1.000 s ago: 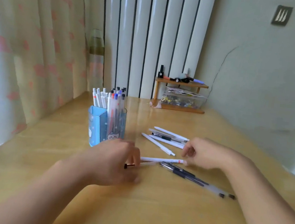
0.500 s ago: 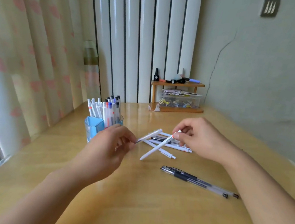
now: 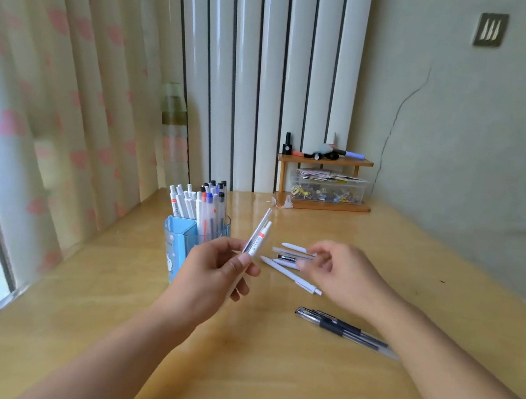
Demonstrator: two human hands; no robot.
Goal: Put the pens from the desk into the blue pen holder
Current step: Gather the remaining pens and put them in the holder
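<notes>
I am mid-transfer: my left hand (image 3: 212,276) grips two pens (image 3: 258,236) together, thumb and curled fingers clamped on their lower ends, so the barrels slant up and away above the desk (image 3: 265,382). The blue pen holder (image 3: 183,242) stands just beside this hand, to its left and slightly beyond it, already well stocked with upright pens. In my judgement the step in hand is carrying this pair to the holder. The next move calls for swinging them left over the rim, turning them upright, and finding a gap among the pens already standing there; the crowding may make insertion awkward.

My right hand (image 3: 338,275) hovers low over the cluster of white pens (image 3: 290,259) lying on the desk, fingers loosely curled. Their tips appear to meet the nearest pens, but motion blur prevents me from confirming a pinch; I cannot tell whether anything is held.

Remaining stock: one long white pen (image 3: 292,277) lies near that hand's fingertips, and a pair of dark pens (image 3: 338,328) lies nearer to me, partly hidden under the right forearm.
</notes>
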